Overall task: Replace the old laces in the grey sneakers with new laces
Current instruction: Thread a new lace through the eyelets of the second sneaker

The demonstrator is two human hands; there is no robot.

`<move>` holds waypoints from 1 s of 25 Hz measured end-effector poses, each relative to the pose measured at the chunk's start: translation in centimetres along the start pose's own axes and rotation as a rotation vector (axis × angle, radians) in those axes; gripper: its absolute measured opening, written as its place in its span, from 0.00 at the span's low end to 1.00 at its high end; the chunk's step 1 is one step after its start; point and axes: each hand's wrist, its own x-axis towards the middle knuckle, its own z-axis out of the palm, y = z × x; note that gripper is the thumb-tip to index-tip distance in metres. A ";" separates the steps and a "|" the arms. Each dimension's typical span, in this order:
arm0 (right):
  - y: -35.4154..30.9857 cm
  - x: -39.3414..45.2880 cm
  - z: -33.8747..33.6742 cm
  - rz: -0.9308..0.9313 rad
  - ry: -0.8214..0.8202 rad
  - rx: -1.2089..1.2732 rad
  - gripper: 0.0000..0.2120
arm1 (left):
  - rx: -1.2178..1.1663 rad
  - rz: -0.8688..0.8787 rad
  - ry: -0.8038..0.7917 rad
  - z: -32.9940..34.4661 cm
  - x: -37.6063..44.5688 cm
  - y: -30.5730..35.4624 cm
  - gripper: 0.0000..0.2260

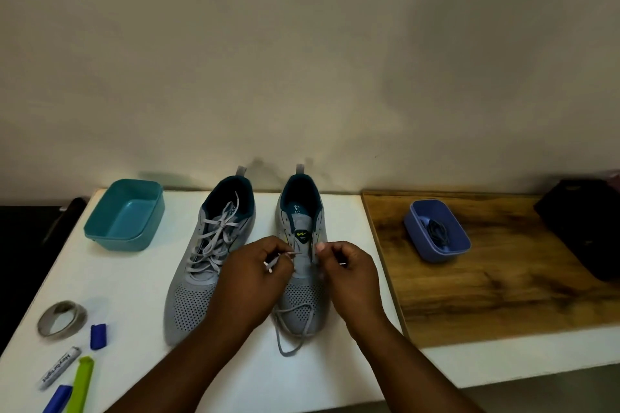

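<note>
At centre frame we see the right sneaker [299,265] on the white table [134,278], its grey lace [288,322] trailing loose over the toe. The left hand [255,275] pinches one lace end; the right hand [349,273] pinches the other (both at the eyelets). The left sneaker [204,261] stands just beside, laced. A blue tub [436,235] at right holds dark laces [437,231].

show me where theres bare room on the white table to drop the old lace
Bare white table lies between the teal tub and the tape roll, and near the front edge right of the arms. The front-left corner is crowded with markers. The wooden board is bare below the blue tub.
</note>
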 end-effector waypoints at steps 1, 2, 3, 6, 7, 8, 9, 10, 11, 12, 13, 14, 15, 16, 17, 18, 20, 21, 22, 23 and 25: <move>1.0 0.3 0.0 -0.017 0.056 -0.132 0.08 | -0.012 -0.029 0.006 0.1 0.2 -0.2 0.04; 1.8 0.4 0.2 -0.017 0.069 -0.239 0.10 | -0.020 -0.040 -0.002 0.3 0.3 -0.3 0.03; 2.5 0.3 0.4 -0.012 0.063 -0.316 0.13 | -0.016 -0.030 -0.008 0.4 0.3 -0.2 0.04; 3.0 0.5 1.1 -0.046 0.095 -0.433 0.18 | 0.095 0.032 0.012 1.1 0.4 -0.5 0.06; 3.0 0.5 1.2 -0.067 0.111 -0.458 0.17 | 0.141 0.043 0.005 1.4 0.5 -0.6 0.06; 2.9 0.5 1.3 -0.093 0.123 -0.477 0.15 | 0.179 0.051 -0.003 1.8 0.6 -0.7 0.06; 2.8 0.4 1.4 -0.130 0.132 -0.481 0.13 | 0.212 0.056 -0.007 2.1 0.8 -0.7 0.07; 2.7 0.4 1.6 -0.159 0.127 -0.464 0.10 | 0.235 0.060 -0.009 2.5 1.1 -0.6 0.07; 2.7 0.4 1.8 -0.172 0.110 -0.421 0.09 | 0.249 0.065 -0.010 2.8 1.4 -0.6 0.08; 2.6 0.5 1.9 -0.155 0.094 -0.359 0.10 | 0.268 0.077 -0.016 3.1 1.8 -0.6 0.08; 2.7 0.7 1.8 -0.111 0.079 -0.285 0.10 | 0.291 0.091 -0.031 3.4 2.0 -0.5 0.08; 2.8 0.8 1.6 -0.057 0.060 -0.212 0.11 | 0.307 0.100 -0.045 3.6 2.0 -0.4 0.08; 2.8 0.9 1.4 -0.005 0.036 -0.147 0.10 | 0.316 0.104 -0.052 3.7 2.1 -0.4 0.07; 2.7 0.9 1.3 0.039 0.010 -0.088 0.10 | 0.339 0.101 -0.054 3.8 2.1 -0.6 0.08; 2.7 0.9 1.1 0.080 -0.018 -0.030 0.10 | 0.400 0.097 -0.051 3.9 2.2 -0.7 0.08; 2.5 0.8 1.0 0.112 -0.046 0.028 0.10 | 0.486 0.089 -0.047 4.0 2.2 -0.7 0.09; 2.2 0.6 0.9 0.149 -0.086 0.108 0.10 | 0.603 0.076 -0.064 4.0 2.1 -0.6 0.11; 2.1 0.5 0.8 0.161 -0.100 0.126 0.10 | 0.631 0.080 -0.072 4.0 2.2 -0.5 0.11; 2.1 0.5 0.8 0.174 -0.109 0.138 0.09 | 0.649 0.083 -0.073 3.9 2.2 -0.4 0.11; 2.1 0.5 0.8 0.180 -0.114 0.143 0.09 | 0.664 0.085 -0.070 3.9 2.2 -0.4 0.11; 2.2 0.7 0.7 0.184 -0.114 0.134 0.09 | 0.730 0.102 -0.076 3.9 2.0 -0.3 0.10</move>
